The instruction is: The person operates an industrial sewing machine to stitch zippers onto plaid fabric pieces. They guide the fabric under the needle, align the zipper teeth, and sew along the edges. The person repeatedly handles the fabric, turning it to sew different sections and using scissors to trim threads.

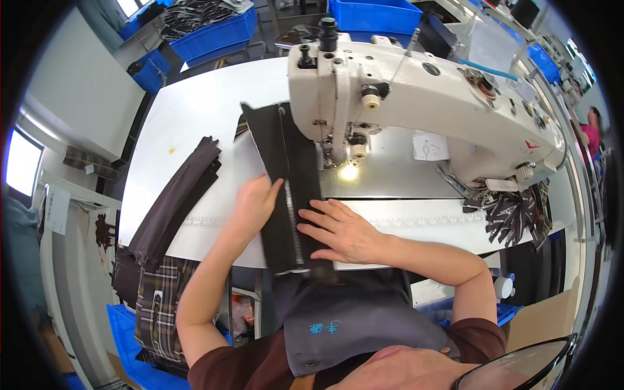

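A long dark fabric piece (304,169) with a metal zipper (290,214) down its length lies on the white table, reaching from the sewing machine's needle area to the front edge. My left hand (255,203) is closed at its left edge, thumb on top near the zipper; the other fingers are partly hidden. Spread flat on the right side of the same piece, my right hand (348,235) has its fingers apart and pointing at the zipper. The sewing machine (403,97) stands just beyond, its lamp lit by the presser foot (335,156).
Dark fabric strips (175,195) are piled at the table's left, above checked fabric (159,305) hanging over a blue bin (123,331). Scissors-like metal snips (453,181) and striped scraps (517,214) lie at the right. Blue bins (214,36) stand behind.
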`<state>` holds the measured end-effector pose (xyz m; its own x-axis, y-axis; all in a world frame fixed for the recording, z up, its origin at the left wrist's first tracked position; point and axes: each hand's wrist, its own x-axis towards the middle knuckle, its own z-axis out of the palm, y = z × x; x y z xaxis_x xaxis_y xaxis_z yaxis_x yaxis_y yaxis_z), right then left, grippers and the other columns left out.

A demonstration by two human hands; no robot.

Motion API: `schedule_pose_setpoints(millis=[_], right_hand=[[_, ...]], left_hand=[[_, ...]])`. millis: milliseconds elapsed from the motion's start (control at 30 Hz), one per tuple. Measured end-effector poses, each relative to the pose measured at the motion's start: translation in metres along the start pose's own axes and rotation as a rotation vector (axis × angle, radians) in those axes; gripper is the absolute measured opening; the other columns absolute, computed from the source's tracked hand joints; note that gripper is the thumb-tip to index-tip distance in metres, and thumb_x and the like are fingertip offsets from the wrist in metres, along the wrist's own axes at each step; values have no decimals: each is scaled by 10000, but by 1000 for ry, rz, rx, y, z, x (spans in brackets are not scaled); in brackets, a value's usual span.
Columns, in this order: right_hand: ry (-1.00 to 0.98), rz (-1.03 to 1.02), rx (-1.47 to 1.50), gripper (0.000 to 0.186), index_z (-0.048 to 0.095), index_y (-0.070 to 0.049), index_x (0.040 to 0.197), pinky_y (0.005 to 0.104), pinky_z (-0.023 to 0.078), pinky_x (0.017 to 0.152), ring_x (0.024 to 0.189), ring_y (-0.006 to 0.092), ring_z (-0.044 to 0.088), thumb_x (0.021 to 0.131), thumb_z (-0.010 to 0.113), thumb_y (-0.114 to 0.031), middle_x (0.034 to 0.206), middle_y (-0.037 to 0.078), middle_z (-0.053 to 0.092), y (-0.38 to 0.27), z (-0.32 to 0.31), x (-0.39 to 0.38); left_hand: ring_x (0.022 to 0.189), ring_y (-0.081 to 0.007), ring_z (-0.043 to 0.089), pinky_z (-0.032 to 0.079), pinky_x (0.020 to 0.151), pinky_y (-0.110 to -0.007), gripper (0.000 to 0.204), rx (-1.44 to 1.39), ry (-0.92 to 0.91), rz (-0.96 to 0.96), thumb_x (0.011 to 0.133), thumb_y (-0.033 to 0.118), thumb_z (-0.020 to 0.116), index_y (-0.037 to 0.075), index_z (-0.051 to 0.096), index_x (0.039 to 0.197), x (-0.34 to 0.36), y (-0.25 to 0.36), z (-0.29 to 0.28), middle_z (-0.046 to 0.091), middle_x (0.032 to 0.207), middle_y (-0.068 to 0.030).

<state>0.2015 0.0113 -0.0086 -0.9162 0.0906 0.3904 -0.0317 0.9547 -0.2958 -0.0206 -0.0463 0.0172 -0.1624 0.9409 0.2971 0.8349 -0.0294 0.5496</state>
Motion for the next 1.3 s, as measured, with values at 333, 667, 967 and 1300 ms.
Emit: schedule_pose_setpoints(millis=[333, 667, 967, 1300], right_hand=[[104, 73, 94, 559, 516, -45, 1277, 457, 364, 1028, 1213, 354, 479, 768, 715, -163, 1267, 152, 551, 10, 1, -10], [11, 254, 138, 554, 489, -24, 1308, 398, 361, 1031, 1213, 336, 483, 789, 678, -75, 1292, 168, 530, 6, -3, -2], [25, 291, 95, 498, 520, -14, 1276, 381, 372, 1021, 1187, 323, 504, 799, 656, -48, 1252, 181, 553, 4, -3, 1], [34, 371, 172, 397, 574, -26, 1218, 374, 374, 1018, 1195, 310, 502, 826, 637, -51, 1227, 167, 570, 4, -4, -3]], left_hand=[[1058, -196, 589, 462, 910, -308, 460, -555, 969, -832, 880, 116, 633, -11, 488, 1298, -280, -39, -210, 589, 1218, -97], [1103, -305, 585, 452, 914, -375, 541, 1258, 447, -1072, 791, 218, 694, 34, 530, 1272, -531, -75, -233, 605, 1199, -177], [1030, -324, 603, 509, 798, -454, 182, 917, 127, -850, 754, 190, 660, 42, 636, 857, -270, -176, -110, 665, 954, -143], [683, -96, 585, 463, 607, -261, 183, -258, 857, -1129, 793, 155, 673, 15, 706, 906, -344, -213, -202, 664, 786, -31]])
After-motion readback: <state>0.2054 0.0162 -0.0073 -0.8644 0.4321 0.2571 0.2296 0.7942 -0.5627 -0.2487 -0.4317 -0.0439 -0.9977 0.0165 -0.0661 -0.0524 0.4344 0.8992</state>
